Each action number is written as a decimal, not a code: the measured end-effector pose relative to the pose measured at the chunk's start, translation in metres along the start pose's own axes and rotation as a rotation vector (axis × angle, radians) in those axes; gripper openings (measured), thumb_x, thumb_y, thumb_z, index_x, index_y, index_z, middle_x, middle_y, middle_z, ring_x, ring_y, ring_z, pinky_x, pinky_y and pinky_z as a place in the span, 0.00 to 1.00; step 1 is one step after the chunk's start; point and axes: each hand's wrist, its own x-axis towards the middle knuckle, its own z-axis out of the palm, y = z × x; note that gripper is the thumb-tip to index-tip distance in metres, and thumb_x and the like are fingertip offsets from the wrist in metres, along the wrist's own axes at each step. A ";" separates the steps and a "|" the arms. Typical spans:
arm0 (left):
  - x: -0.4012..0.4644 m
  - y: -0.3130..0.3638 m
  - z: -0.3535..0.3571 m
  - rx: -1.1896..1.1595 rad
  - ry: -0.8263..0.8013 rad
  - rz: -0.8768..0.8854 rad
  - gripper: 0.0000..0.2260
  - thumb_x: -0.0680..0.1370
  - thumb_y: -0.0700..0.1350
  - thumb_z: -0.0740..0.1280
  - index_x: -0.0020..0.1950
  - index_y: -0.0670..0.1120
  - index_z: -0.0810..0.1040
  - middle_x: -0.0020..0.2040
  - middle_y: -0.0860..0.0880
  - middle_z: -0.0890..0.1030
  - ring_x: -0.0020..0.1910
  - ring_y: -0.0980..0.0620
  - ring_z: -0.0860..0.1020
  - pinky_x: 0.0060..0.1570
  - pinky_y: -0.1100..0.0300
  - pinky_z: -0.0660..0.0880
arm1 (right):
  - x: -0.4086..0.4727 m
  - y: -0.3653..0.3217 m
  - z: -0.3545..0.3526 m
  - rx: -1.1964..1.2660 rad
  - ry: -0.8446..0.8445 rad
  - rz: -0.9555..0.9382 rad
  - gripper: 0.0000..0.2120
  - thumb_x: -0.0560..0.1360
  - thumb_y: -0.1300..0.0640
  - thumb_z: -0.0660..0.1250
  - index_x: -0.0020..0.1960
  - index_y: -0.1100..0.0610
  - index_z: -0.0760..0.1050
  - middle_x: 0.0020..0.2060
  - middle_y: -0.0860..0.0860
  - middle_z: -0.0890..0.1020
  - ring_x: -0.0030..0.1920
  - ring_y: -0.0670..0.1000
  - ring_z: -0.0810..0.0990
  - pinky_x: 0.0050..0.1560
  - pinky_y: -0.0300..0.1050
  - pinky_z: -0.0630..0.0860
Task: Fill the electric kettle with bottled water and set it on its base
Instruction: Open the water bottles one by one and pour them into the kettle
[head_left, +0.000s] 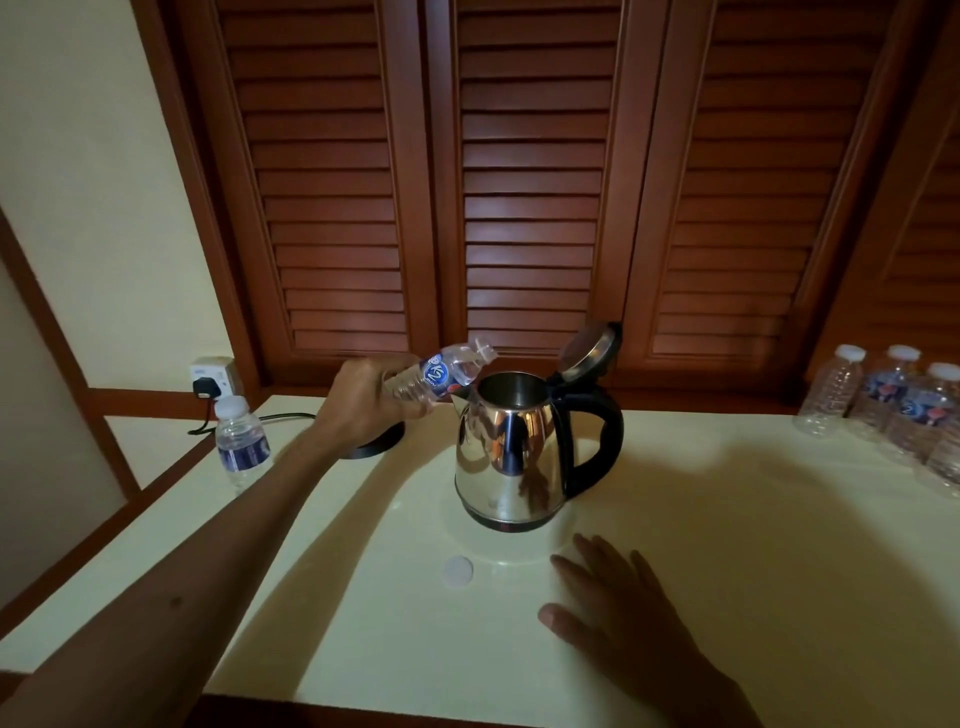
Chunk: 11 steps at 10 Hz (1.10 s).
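A steel electric kettle (511, 457) with a black handle stands on the cream table, its lid (592, 351) flipped up and open. My left hand (363, 400) grips a small uncapped water bottle (441, 371), held nearly level with its neck beside the kettle's rim. The black kettle base (376, 444) lies behind my left hand, mostly hidden, apart from the kettle. A white bottle cap (458, 571) lies on the table in front of the kettle. My right hand (618, 618) rests flat on the table, fingers apart, holding nothing.
A capped water bottle (241, 441) stands at the left near a wall socket (215, 376) with a black plug and cord. Several capped bottles (893, 410) stand at the right edge. Wooden louvred doors (530, 182) rise behind the table (753, 597).
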 end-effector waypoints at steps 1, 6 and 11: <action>0.003 0.002 -0.003 0.064 -0.022 0.043 0.13 0.68 0.46 0.79 0.50 0.48 0.83 0.38 0.56 0.82 0.35 0.62 0.78 0.33 0.69 0.71 | -0.001 0.000 -0.001 0.040 0.006 -0.008 0.50 0.57 0.23 0.30 0.75 0.41 0.51 0.77 0.43 0.44 0.75 0.44 0.38 0.72 0.50 0.33; 0.018 0.002 -0.021 0.248 -0.132 0.185 0.18 0.68 0.45 0.78 0.56 0.44 0.82 0.46 0.47 0.84 0.42 0.49 0.81 0.42 0.51 0.80 | -0.003 0.000 -0.007 0.098 -0.028 -0.014 0.37 0.71 0.27 0.47 0.75 0.42 0.53 0.77 0.44 0.45 0.75 0.44 0.38 0.73 0.50 0.34; 0.026 -0.004 -0.025 0.305 -0.196 0.223 0.19 0.68 0.47 0.78 0.57 0.47 0.81 0.46 0.50 0.83 0.41 0.54 0.78 0.40 0.56 0.78 | -0.005 0.007 -0.004 0.151 -0.009 -0.022 0.32 0.74 0.30 0.51 0.74 0.41 0.56 0.77 0.42 0.47 0.75 0.42 0.40 0.73 0.47 0.35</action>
